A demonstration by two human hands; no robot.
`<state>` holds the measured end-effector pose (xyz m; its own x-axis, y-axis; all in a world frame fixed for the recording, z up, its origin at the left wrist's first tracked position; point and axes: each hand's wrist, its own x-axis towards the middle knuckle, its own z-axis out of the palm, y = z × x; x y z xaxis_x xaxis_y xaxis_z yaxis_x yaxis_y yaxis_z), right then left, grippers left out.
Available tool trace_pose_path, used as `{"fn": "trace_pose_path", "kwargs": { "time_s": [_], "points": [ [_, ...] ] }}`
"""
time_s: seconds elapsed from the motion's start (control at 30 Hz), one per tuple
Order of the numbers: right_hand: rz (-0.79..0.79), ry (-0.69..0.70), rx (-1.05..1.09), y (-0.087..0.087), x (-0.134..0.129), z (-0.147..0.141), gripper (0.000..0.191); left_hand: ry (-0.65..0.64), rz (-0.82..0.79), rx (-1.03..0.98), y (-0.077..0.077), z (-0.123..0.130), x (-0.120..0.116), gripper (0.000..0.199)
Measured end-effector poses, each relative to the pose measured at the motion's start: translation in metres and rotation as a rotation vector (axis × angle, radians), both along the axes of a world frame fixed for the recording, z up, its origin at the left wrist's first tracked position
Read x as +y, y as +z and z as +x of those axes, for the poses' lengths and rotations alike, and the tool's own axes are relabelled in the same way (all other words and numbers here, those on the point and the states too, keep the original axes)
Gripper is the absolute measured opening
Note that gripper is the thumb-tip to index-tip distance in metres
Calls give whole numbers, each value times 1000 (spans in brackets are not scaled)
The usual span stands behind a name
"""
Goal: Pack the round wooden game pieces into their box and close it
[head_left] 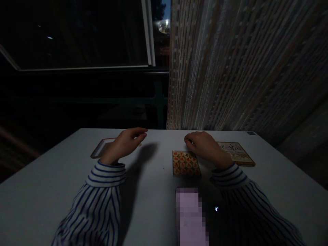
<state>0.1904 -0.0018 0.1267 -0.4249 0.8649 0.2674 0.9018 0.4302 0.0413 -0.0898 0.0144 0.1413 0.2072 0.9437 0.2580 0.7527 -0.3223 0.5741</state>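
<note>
My left hand [126,142] hovers over the left part of the white table [151,198], fingers apart and nothing between them. Behind its wrist lies a flat, wood-edged box part [100,149] with a pale inside. My right hand [203,145] is right of centre, its fingers curled downward; what they hold, if anything, is hidden. Just below it sits a clear case of round xiangqi pieces [186,164] with red and black characters, set in rows. Partly behind the right wrist is a flat box or lid with a printed picture [238,153]. A small pale piece [140,145] shows beside my left hand.
A pixelated, pinkish rectangular object [191,217] lies near the front. A small bright spot [216,208] shows to its right. Beyond the table's back edge are a dark window [77,34] and a string curtain [217,61].
</note>
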Motion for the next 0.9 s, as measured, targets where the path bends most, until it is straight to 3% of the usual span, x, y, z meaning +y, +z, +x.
{"fn": "trace_pose_path", "kwargs": {
  "time_s": [0.23, 0.57, 0.73, 0.8, 0.9],
  "points": [
    [6, 35, 25, 0, -1, -7, 29, 92, 47, -45, -12, -33, 18, 42],
    [60, 90, 291, -20, 6, -21, 28, 172, -65, 80, -51, -57, 46, 45],
    [2, 142, 249, -9, 20, -52, 31, 124, -92, 144, -78, -57, 55, 48],
    [-33, 155, 210, -3, 27, -69, 31, 102, -106, 176, -86, -55, 57, 41],
    [-85, 157, 173, -3, 37, -92, 33, 138, -83, 191, -96, -54, 58, 39]
  ]
}}
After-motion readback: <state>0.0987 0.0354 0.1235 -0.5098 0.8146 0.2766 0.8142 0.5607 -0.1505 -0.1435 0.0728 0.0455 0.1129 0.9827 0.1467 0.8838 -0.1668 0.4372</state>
